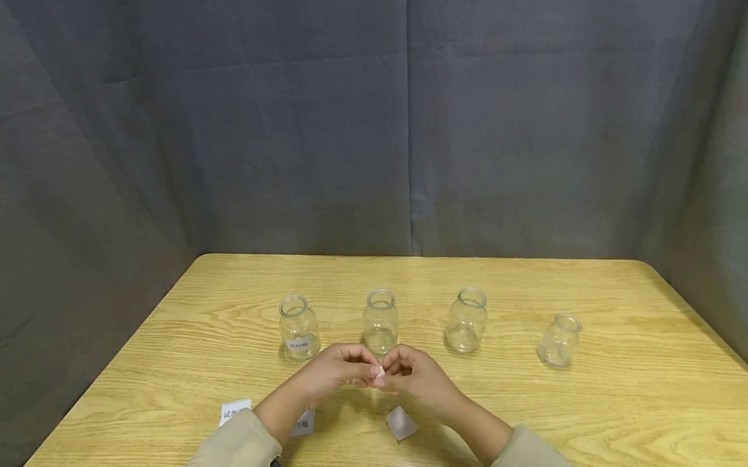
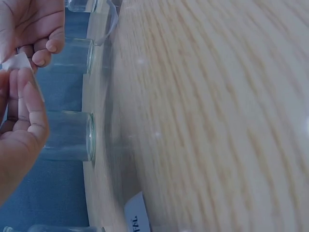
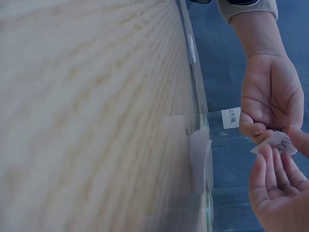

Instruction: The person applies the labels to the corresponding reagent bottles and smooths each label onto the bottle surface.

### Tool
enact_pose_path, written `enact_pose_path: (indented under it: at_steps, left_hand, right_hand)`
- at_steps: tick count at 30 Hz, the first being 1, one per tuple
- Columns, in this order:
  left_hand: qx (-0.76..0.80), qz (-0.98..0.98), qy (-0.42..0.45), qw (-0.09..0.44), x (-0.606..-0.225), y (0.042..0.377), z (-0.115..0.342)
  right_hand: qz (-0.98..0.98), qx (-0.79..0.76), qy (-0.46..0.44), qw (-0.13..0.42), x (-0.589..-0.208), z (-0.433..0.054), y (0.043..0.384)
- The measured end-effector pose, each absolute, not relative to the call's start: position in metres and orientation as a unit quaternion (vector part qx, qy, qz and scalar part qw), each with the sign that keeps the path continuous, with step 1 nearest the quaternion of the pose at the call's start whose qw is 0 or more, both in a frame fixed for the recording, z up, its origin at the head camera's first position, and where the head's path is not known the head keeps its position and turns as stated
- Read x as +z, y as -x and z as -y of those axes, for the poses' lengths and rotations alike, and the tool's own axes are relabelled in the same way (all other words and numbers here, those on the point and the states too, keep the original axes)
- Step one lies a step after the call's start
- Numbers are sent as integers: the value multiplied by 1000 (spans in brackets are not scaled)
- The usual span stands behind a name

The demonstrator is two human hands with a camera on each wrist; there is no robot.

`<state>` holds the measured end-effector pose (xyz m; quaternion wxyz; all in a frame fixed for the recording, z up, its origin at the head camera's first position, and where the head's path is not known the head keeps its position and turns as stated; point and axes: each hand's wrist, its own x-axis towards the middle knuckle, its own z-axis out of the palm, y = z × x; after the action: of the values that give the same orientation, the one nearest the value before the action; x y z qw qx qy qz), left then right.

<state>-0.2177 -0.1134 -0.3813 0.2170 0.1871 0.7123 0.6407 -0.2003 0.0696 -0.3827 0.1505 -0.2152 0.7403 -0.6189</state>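
Fingertips of my left hand [image 1: 329, 378] and right hand [image 1: 424, 384] meet in front of the middle glass jar [image 1: 380, 322]. Between them they pinch a small white label [image 3: 281, 143], which carries dark handwriting in the right wrist view. One end is under the left thumb and fingers, the other under the right; fingers hide part of it. A glass jar [image 1: 299, 322] at the left has a written label [image 1: 299, 345] stuck low on its side. Under my right hand a folded white paper piece [image 1: 402, 423] lies on the table.
Right of the middle jar stands another glass jar [image 1: 466, 326]. A smaller glass jar [image 1: 560, 340] is farther right. Two white labels with writing lie near my left forearm: one label [image 1: 235, 407] beside it, another label [image 1: 306, 423] partly covered. Grey cloth [image 1: 284, 127] hangs behind the wooden table [image 1: 602, 404].
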Motion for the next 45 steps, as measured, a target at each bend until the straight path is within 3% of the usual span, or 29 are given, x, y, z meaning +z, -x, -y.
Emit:
enact_pose_path:
  at_steps: [15, 39, 45]
  left_hand:
    - [647, -713, -160, 217, -380, 216, 114]
    - [640, -722, -144, 218, -381, 212, 118]
    - [638, -725, -146, 215, -384, 212, 121]
  right_hand:
    - [-723, -637, 220, 150, -376, -79, 199]
    - [-705, -628, 231, 235, -379, -91, 205]
    - [-705, -623, 247, 232, -378, -93, 204]
